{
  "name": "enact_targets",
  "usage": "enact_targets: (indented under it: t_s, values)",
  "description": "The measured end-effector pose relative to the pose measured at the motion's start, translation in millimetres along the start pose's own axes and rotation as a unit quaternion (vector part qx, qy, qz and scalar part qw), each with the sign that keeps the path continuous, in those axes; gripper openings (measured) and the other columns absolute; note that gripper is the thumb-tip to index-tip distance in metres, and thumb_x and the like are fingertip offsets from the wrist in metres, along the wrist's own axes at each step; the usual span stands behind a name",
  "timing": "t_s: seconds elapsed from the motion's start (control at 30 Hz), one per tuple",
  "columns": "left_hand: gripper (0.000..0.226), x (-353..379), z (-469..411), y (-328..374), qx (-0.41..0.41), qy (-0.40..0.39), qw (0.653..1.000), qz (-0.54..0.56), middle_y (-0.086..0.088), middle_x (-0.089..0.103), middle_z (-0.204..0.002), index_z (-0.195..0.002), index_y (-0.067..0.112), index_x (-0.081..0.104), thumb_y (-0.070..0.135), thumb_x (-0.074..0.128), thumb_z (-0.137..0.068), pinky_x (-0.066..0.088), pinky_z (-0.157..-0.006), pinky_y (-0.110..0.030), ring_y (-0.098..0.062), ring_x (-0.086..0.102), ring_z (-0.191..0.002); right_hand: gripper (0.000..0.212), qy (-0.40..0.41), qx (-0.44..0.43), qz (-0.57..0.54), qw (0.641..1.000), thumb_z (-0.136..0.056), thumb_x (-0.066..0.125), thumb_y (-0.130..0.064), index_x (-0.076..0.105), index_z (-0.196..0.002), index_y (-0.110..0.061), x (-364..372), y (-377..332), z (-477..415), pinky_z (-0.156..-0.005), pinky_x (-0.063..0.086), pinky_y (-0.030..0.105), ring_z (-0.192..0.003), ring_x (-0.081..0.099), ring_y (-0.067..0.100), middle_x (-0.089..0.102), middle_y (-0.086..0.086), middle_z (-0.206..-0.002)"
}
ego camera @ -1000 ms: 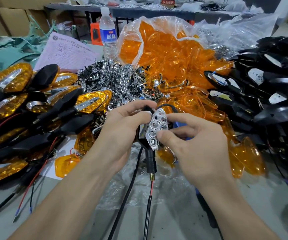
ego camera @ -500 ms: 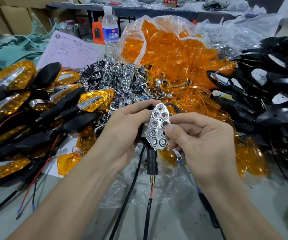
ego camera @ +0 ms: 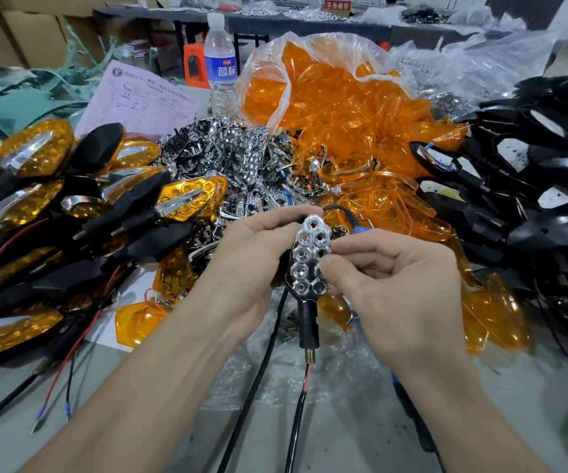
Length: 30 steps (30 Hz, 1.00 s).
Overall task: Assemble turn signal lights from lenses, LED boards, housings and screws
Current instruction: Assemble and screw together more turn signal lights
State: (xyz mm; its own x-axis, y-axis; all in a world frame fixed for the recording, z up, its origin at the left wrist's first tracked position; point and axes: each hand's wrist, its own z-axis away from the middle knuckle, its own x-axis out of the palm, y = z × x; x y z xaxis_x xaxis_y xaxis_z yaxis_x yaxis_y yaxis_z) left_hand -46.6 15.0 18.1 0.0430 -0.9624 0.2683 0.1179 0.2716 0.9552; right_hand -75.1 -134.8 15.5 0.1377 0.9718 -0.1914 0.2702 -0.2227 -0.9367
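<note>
A black turn signal housing [ego camera: 308,320] stands upright between my hands, its threaded stem and red and black wires hanging down. A chrome honeycomb reflector [ego camera: 309,259] sits in its open face. My left hand [ego camera: 251,264] grips the housing from the left, fingers curled over its top. My right hand [ego camera: 398,285] pinches the reflector's right edge, thumb on its front. Finished amber lights [ego camera: 190,199] lie piled at left, loose chrome reflectors [ego camera: 234,158] in the middle, amber lenses [ego camera: 337,107] in a plastic bag behind, empty black housings [ego camera: 542,172] at right.
A water bottle [ego camera: 220,63] and a pink form [ego camera: 139,100] stand behind the piles. Crumpled clear plastic [ego camera: 241,373] covers the grey table under my hands, and a black cable [ego camera: 255,387] runs toward me. Loose amber lenses [ego camera: 490,315] lie at right.
Both hands have lifted the housing slightly. The reflector has settled straighter into the housing face, and my right thumb has slid down its right edge.
</note>
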Motion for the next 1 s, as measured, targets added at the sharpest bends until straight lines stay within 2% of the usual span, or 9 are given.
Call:
enact_targets:
  t_s: [0.2,0.3,0.37,0.5,0.6,0.7,0.8,0.87,1.0]
  values:
    - [0.024,-1.0,-2.6,-2.7,-0.023,-0.014,0.999,0.032,-0.013,0.080,-0.099,-0.094,0.018,0.084,0.007,0.063,-0.093,0.061,-0.060,-0.029,-0.020,0.077,-0.082,0.020,0.051,-0.015,0.114,0.992,-0.076,0.088,-0.016,0.075,-0.068,-0.029,6.9,0.1,3.7,-0.056,0.058,0.024,-0.058,0.069,0.001,0.070,-0.021,-0.062]
    - [0.024,-2.2,-4.7,-4.9,-0.035,-0.038,0.998,0.030,-0.009,0.080,-0.103,-0.095,0.019,0.085,0.026,0.062,-0.094,0.062,-0.067,-0.030,-0.020,0.077,-0.088,0.022,0.061,-0.016,0.139,0.988,-0.074,0.089,-0.016,0.072,-0.066,-0.028,7.4,0.9,3.1,-0.055,0.056,0.021,-0.057,0.067,0.000,0.069,-0.022,-0.062]
    - [0.035,-4.2,-3.1,-5.2,-0.043,-0.084,0.994,0.048,-0.009,0.079,-0.106,-0.100,0.017,0.084,0.042,0.063,-0.086,0.062,-0.068,-0.030,-0.020,0.075,-0.089,0.023,0.063,-0.015,0.164,0.984,-0.072,0.090,-0.017,0.070,-0.066,-0.027,6.6,1.8,3.0,-0.056,0.055,0.022,-0.058,0.066,0.001,0.068,-0.022,-0.065]
    - [0.029,-5.7,-2.4,-5.1,-0.001,-0.111,0.993,0.030,-0.010,0.079,-0.106,-0.099,0.017,0.084,0.014,0.067,-0.076,0.061,-0.067,-0.029,-0.019,0.076,-0.089,0.021,0.073,-0.003,0.165,0.984,-0.075,0.087,-0.014,0.070,-0.069,-0.025,4.0,5.7,1.4,-0.060,0.059,0.032,-0.059,0.066,0.006,0.068,-0.016,-0.063]
    - [0.031,-5.7,-3.7,-6.1,0.047,-0.117,0.992,0.012,-0.013,0.079,-0.104,-0.099,0.016,0.084,0.002,0.073,-0.074,0.062,-0.071,-0.030,-0.020,0.076,-0.090,0.020,0.077,0.000,0.148,0.986,-0.079,0.082,-0.009,0.072,-0.072,-0.025,1.8,7.0,-0.3,-0.061,0.059,0.032,-0.061,0.067,0.006,0.069,-0.013,-0.064]
    - [0.030,-3.6,-7.0,-7.3,0.075,-0.102,0.991,0.029,-0.013,0.079,-0.101,-0.098,0.017,0.084,0.003,0.065,-0.079,0.062,-0.072,-0.029,-0.022,0.077,-0.092,0.013,0.061,0.027,0.113,0.991,-0.084,0.078,-0.017,0.073,-0.075,-0.026,0.8,5.3,-0.5,-0.061,0.058,0.028,-0.064,0.068,0.005,0.071,-0.016,-0.068]
    - [0.035,-3.5,-10.3,-8.1,0.076,-0.086,0.990,0.082,-0.016,0.078,-0.100,-0.096,0.013,0.083,-0.002,0.054,-0.086,0.062,-0.076,-0.032,-0.027,0.077,-0.093,0.008,-0.003,0.062,0.104,0.993,-0.090,0.067,-0.037,0.069,-0.086,-0.030,2.0,2.2,0.2,-0.060,0.055,0.038,-0.058,0.065,0.010,0.071,-0.012,-0.066]
    - [0.039,-4.0,-10.2,-7.9,0.078,-0.082,0.991,0.072,-0.015,0.079,-0.105,-0.097,0.014,0.084,-0.002,0.049,-0.090,0.063,-0.080,-0.033,-0.027,0.077,-0.100,0.006,-0.029,0.070,0.077,0.994,-0.092,0.068,-0.033,0.067,-0.089,-0.029,3.8,-0.6,1.7,-0.062,0.059,0.041,-0.055,0.068,0.011,0.073,-0.007,-0.064]
    - [0.034,-3.1,-6.6,-11.4,0.049,-0.092,0.994,-0.024,-0.007,0.078,-0.114,-0.115,0.022,0.078,0.019,0.061,-0.086,0.062,-0.085,-0.038,-0.022,0.074,-0.109,0.008,0.006,0.052,0.064,0.997,-0.092,0.073,-0.025,0.069,-0.085,-0.029,5.4,-0.7,3.0,-0.058,0.058,0.028,-0.052,0.069,0.009,0.072,-0.006,-0.060]
